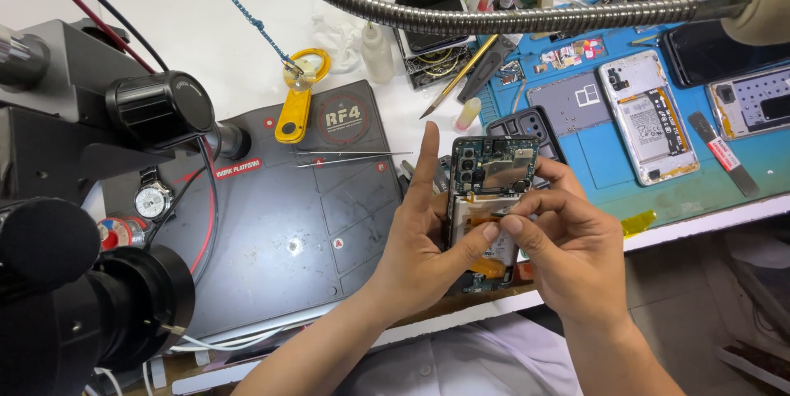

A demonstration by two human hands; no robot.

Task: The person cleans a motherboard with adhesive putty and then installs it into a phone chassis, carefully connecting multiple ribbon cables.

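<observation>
**Head view: opened phone upright between both hands**

Head camera looks down on an opened phone held just above the near edge of the bench, between the grey mat on the left and the blue mat on the right. Its long axis runs near to far, camera end far, back cover off so the boards and battery face up.

The left hand grasps the phone from the left side: palm under it, thumb across the lower battery, index finger pointing straight up past the left edge. The right hand comes in from the right and sits over the phone's right half, thumb and forefinger pinched together at the middle of the body, right on the battery's upper edge. Whether they hold a small part or only press there I cannot tell.

Both hands touch the phone; the right is the one working on it. Tweezers lie on the grey mat, left of the left hand. Another opened phone lies far right on the blue mat, well apart.
</observation>
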